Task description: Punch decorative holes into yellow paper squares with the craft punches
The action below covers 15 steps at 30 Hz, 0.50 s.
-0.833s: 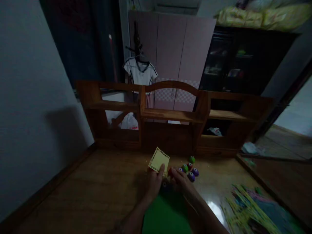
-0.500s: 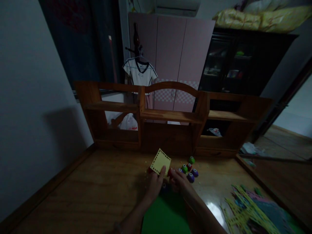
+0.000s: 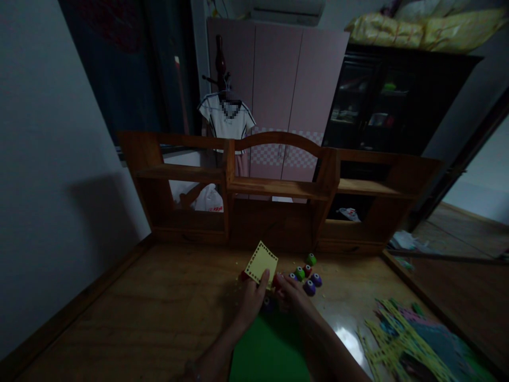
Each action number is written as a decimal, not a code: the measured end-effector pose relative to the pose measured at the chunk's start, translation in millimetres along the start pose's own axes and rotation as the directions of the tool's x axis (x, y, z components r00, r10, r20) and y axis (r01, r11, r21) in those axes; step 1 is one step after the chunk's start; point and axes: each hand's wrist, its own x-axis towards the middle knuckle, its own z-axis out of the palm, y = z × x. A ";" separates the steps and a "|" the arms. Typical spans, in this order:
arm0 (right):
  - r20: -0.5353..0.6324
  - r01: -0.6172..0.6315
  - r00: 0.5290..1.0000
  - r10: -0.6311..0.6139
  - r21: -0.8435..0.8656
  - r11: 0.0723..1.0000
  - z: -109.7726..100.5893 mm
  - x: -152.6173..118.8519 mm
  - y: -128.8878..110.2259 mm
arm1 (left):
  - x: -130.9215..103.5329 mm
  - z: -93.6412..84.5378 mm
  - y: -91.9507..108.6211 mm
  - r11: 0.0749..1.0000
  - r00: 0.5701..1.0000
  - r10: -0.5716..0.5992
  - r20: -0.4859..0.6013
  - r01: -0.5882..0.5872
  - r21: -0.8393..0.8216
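My left hand (image 3: 252, 298) is closed on a yellow paper card (image 3: 261, 262), its thumb lying on the front. Small punched holes line several edges of the card. At its lower right edge, my right hand (image 3: 291, 293) grips a small red craft punch (image 3: 277, 281); whether the punch bites the paper cannot be made out. Another red piece (image 3: 244, 276) peeks out behind the card's left side. Below, between my hands, sits a dark purple punch (image 3: 266, 303). Right of my right hand stand several round punches, among them a green one (image 3: 311, 259) and a purple one (image 3: 309, 287).
A green board (image 3: 268, 347) lies under my forearms on the wooden surface (image 3: 178, 302). Cut yellow and coloured sheets (image 3: 413, 334) are piled at the right. A wooden shelf unit (image 3: 278, 185) stands across the back. Tiny paper bits are scattered near the card.
The view has shifted very slightly. Both hands keep the same hold on the card and the red punch.
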 end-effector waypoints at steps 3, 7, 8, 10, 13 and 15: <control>-0.012 -0.007 1.000 0.007 -0.010 1.000 -1.6 3.3 3.2 | 1.5 0.8 -4.1 1.000 1.000 0.003 -0.019 -0.003 0.031; -0.055 -0.003 0.998 0.004 0.006 1.000 -3.0 6.1 4.4 | 2.8 1.1 -6.0 1.000 0.999 -0.002 -0.042 0.003 0.029; -0.051 0.005 0.999 -0.005 0.007 1.000 -3.3 6.6 4.7 | 2.7 0.8 -4.9 1.000 0.999 -0.001 -0.036 0.002 0.025; -0.040 0.014 0.999 -0.014 -0.006 1.000 -3.7 7.3 5.5 | 2.1 0.2 -1.8 1.000 1.000 0.002 -0.011 -0.002 0.029; -0.040 -0.010 0.999 0.008 -0.041 0.999 -2.2 6.7 6.0 | 1.1 -0.3 1.7 0.998 1.000 0.008 0.010 -0.009 0.067; -0.057 -0.009 0.998 0.006 -0.046 0.999 0.6 4.5 4.4 | 1.1 0.0 1.7 0.995 1.000 -0.003 -0.009 0.004 0.103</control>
